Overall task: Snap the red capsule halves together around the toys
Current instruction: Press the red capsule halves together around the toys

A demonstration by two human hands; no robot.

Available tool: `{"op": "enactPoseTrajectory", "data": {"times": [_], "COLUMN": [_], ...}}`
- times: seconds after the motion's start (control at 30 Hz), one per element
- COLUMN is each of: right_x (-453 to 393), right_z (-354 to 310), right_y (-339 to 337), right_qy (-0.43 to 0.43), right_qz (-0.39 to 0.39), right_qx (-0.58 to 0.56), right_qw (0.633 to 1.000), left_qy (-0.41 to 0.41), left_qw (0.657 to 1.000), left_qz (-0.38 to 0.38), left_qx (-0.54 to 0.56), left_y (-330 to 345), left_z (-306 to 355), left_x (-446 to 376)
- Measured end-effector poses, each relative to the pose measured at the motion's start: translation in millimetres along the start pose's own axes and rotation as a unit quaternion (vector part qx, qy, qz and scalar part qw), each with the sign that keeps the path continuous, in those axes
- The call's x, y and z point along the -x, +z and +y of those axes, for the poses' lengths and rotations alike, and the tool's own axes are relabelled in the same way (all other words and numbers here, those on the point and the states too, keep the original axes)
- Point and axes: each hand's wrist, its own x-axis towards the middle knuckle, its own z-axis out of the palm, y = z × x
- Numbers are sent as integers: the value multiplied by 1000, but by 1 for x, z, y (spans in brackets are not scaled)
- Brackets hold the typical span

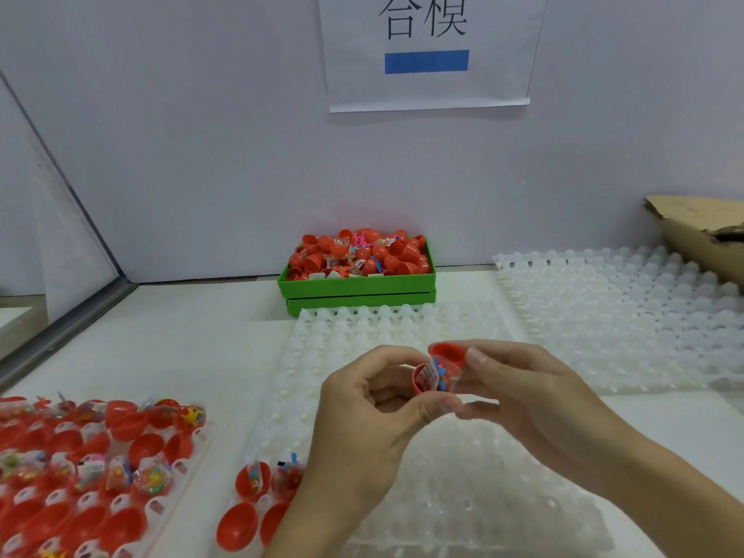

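Observation:
My left hand (pixel 374 400) pinches a red capsule half (pixel 418 378) that has a small bagged toy (pixel 437 374) sticking out of its open mouth. Beside it, my right hand (pixel 523 392) holds the other red capsule half (pixel 449 352) just above and to the right, its opening tilted toward the toy. The two halves are close but apart. Both hands hover over a white moulded tray (pixel 463 477) at the table's centre.
A green box (pixel 358 285) heaped with red halves and bagged toys stands at the back. A tray (pixel 80 469) of red halves with toys lies at the lower left. Another white tray (pixel 612 316) and a cardboard box (pixel 700 235) are on the right.

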Motion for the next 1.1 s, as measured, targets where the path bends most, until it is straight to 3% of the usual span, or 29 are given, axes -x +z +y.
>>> {"op": "enactPoseTrajectory", "data": {"times": [0.2, 0.3, 0.5, 0.7, 0.9, 1.1], "right_x": [0, 3, 7, 16, 19, 20], "right_z": [-4, -13, -20, 0, 4, 3], "right_y": [-1, -1, 7, 17, 15, 14], "right_qy": [-103, -136, -157, -173, -170, -172], "right_qz": [68, 74, 67, 132, 138, 138], "right_qx": [39, 101, 116, 38, 4, -4], "right_qw": [992, 983, 979, 975, 976, 975], "left_qy": [-15, -20, -17, 3, 43, 68], "left_qw": [1000, 999, 1000, 1000, 997, 993], "left_qz": [-5, -4, 1, -3, -24, 2], "left_qx": [18, 25, 21, 0, -67, -92], "left_y": [-1, -1, -1, 2, 2, 6], "left_z": [-1, -1, -1, -8, -12, -15], "left_x": [0, 0, -1, 0, 2, 4]}}
